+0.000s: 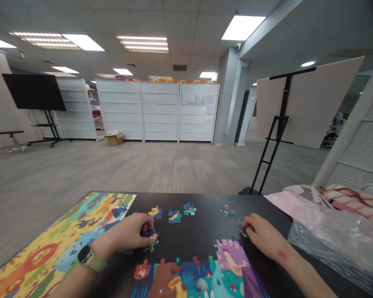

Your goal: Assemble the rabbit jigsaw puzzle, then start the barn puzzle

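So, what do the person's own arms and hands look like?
The left hand and right hand are both bare, with no gloves. A watch with a dark, rounded-corner face and a pale green band sits on the left wrist. The right forearm wears nothing that shows, but has a small mark. No sleeves are in view.

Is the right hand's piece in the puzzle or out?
Out: the puzzle piece at the right hand sits apart from the joined puzzle, with black table showing between them.
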A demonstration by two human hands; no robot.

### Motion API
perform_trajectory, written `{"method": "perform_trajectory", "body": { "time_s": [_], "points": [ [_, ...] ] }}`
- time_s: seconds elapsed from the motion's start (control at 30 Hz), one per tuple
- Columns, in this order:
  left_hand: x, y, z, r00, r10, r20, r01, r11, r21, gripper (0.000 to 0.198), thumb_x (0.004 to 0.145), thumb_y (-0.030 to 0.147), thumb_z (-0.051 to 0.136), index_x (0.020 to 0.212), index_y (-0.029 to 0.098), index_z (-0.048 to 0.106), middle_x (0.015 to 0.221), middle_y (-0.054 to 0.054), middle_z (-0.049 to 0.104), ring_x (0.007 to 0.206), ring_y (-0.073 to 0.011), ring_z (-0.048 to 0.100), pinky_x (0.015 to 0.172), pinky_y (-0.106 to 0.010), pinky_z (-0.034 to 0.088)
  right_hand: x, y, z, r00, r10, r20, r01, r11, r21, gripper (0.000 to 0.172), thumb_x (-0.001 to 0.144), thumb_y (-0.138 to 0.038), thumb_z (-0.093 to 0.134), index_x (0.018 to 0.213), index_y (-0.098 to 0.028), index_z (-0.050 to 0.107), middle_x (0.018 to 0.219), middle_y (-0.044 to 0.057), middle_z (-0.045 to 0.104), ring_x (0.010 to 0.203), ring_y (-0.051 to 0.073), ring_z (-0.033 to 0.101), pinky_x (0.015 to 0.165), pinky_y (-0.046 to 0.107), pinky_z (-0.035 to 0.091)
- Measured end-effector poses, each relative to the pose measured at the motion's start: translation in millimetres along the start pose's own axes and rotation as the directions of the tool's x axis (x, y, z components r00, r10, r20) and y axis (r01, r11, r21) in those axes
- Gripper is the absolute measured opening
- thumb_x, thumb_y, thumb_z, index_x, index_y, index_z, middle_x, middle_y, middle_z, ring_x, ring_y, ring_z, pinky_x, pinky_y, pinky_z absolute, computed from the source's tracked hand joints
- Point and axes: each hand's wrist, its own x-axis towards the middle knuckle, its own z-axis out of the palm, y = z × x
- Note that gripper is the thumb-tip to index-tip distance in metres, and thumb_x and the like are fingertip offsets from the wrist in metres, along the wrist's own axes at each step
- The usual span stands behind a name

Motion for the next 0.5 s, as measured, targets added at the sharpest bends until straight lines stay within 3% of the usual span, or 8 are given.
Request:
{"method": "perform_trajectory", "body": {
  "time_s": [0.13,0.27,0.4,0.5],
  "points": [
    [-4.6,-3.1,3.9,0.995,-0.066,0.08,0.067,0.998,-0.012,0.042,0.06,0.036,0.079,0.099,0.024,0.067,0.097,0.0,0.068,0.086,-0.023,0.062,0.069,-0.027,0.042,-2.9,-6.4,-1.4,1.0,0.001,0.0,-0.001,1.0,-0.001,0.029,0.085,-0.01,0.043,0.085,-0.02,0.07,0.096,0.008,0.069,0.094,0.022,0.067,0.081,0.03,0.043],
    [-8.2,12.7,7.5,0.991,-0.048,0.123,0.054,0.997,-0.046,0.042,0.06,0.027,0.076,0.099,0.023,0.063,0.1,0.0,0.065,0.091,-0.0226,0.061,0.072,-0.026,0.042,-4.3,-7.2,-1.6,1.0,0.009,-0.001,-0.009,1.0,0.006,0.026,0.086,-0.012,0.045,0.088,-0.02,0.07,0.098,0.007,0.069,0.095,0.021,0.066,0.081,0.029,0.042],
    [-4.4,21.0,6.9,0.998,0.023,0.06,-0.011,0.983,-0.183,0.041,0.073,0.026,0.068,0.113,0.024,0.062,0.094,0.002,0.062,0.088,-0.0211,0.06,0.074,-0.027,0.042,-6.2,-8.2,-2.5,1.0,0.01,-0.002,-0.01,1.0,0.013,0.024,0.088,-0.014,0.046,0.087,-0.02,0.07,0.098,0.008,0.068,0.095,0.021,0.065,0.081,0.029,0.042],
    [3.9,30.9,20.2,0.996,0.088,-0.024,-0.09,0.9,-0.427,0.043,0.089,0.038,0.059,0.13,0.024,0.058,0.09,0.001,0.062,0.084,-0.0201,0.062,0.075,-0.029,0.045,-7.3,-9.0,-2.5,1.0,0.008,-0.005,-0.008,1.0,0.017,0.024,0.088,-0.015,0.047,0.088,-0.02,0.07,0.098,0.008,0.068,0.095,0.021,0.065,0.081,0.029,0.042]
  ]
}}
